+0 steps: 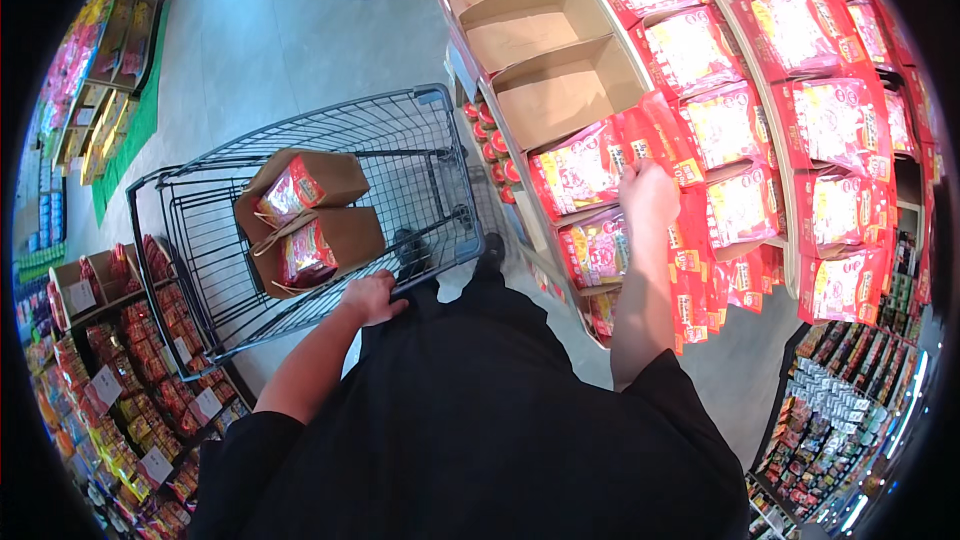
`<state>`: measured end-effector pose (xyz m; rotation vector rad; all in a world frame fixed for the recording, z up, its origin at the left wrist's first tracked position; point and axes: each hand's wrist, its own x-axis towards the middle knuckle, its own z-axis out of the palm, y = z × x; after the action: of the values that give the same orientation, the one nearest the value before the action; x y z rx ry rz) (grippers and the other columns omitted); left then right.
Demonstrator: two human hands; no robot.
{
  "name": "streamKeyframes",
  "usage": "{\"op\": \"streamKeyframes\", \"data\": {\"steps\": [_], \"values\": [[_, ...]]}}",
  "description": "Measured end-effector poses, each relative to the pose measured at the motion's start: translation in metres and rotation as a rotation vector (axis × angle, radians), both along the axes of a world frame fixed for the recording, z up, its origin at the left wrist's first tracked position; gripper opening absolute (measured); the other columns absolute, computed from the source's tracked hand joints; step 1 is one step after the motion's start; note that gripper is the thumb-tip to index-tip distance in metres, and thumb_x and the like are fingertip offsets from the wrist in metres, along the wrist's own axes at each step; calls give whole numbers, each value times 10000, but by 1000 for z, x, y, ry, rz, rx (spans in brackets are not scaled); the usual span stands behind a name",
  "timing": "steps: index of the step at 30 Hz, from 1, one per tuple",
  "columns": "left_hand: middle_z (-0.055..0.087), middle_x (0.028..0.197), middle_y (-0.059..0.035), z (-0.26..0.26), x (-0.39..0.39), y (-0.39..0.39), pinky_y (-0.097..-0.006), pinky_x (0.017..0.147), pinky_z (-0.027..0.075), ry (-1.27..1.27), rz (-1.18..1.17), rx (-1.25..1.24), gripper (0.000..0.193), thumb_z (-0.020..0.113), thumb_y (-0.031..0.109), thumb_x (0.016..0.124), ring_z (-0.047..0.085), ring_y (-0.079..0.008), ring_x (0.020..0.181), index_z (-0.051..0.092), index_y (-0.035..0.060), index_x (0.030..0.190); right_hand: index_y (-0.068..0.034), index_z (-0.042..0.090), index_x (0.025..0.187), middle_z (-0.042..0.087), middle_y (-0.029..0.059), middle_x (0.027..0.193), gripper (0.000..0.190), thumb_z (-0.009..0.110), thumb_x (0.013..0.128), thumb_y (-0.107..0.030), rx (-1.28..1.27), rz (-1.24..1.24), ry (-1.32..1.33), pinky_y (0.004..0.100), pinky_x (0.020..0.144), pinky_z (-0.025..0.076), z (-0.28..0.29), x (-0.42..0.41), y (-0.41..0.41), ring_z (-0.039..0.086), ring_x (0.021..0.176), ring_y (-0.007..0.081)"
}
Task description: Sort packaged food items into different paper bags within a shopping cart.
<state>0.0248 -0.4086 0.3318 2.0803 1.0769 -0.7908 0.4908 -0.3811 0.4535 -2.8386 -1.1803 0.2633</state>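
Observation:
My left hand (375, 298) rests on the rim of a wire shopping cart (300, 112), its fingers bent and partly hidden. Inside the cart, two cardboard boxes (349, 240) lie side by side with red snack packets (307, 255) in them. At the shelf on my right, my right hand (649, 191) touches the top edge of a red snack packet (585, 165) in a display box, its fingers bunched. Whether it grips the packet firmly cannot be told. More red packets (731, 124) stand in rows behind and to the right of it.
Cardboard display boxes (559, 86) without packets form the upper left of the shelf. Red-lidded jars (499, 142) sit beside its lower side. Packed snack shelves (142, 367) stand behind the cart at the lower left; another rack (817, 420) is at the lower right. Grey floor (247, 22) lies beyond the cart.

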Motion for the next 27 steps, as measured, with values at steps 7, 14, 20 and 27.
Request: {"op": "streamKeyframes", "data": {"steps": [7,14,20,27], "values": [[656,1195,-119,0,-3,-4,-485,887,552,-31,51,-11,518,634,546,919,674,-345,1087,685,62,1098,-60,734,1000,696,188,1077,194,689,948,-241,194,178,63,456,819,556,14,-13,-11,705,970,358],[678,1149,-101,-9,-16,-9,-479,827,574,-54,73,31,535,626,550,923,693,-332,1039,711,57,1114,-85,598,1076,573,-27,917,82,547,1081,-149,439,232,898,265,748,455,14,-31,-24,518,810,72],[673,1166,-79,1,-18,-9,-451,844,587,-20,93,1,514,601,555,943,707,-300,1046,736,75,1070,-32,571,1182,676,59,1186,143,504,1104,-132,459,268,1425,295,961,502,68,-74,5,629,1035,94],[671,1084,-89,-10,-24,-16,-460,799,580,-93,128,30,481,640,529,915,705,-316,993,732,60,974,-23,538,1386,664,118,1307,328,507,1089,-158,294,199,1881,368,1021,531,-10,-173,76,668,1167,198]]}}
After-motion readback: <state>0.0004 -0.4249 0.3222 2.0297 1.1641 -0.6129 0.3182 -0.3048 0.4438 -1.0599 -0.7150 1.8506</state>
